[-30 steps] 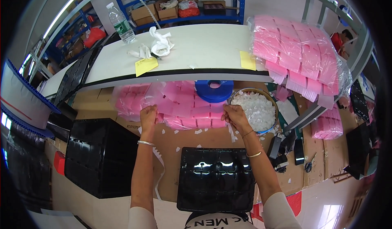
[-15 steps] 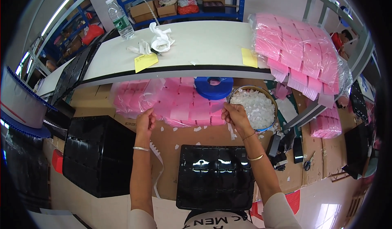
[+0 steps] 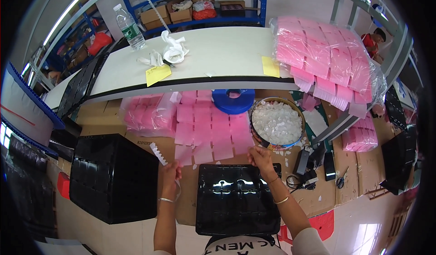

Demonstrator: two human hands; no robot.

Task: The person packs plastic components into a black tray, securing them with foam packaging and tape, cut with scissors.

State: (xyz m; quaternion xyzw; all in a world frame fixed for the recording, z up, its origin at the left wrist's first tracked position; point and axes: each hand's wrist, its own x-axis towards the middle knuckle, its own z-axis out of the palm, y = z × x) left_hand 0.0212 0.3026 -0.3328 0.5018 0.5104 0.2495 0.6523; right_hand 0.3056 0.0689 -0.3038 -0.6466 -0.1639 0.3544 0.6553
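While the left hand (image 3: 170,173) pinches a white strip (image 3: 159,153), the right hand (image 3: 261,157) pinches the pink sheet (image 3: 213,132).

Both bare forearms are rising from the six o'clock edge, spreading slightly as they go. The left hand (image 3: 171,172) is sitting toward eight o'clock of centre, fingers curled and pinching closed, a thin bangle circling its wrist. The right hand (image 3: 260,157) is reaching toward five o'clock of centre, fingertips pinched together, two slim bracelets ringing that forearm.
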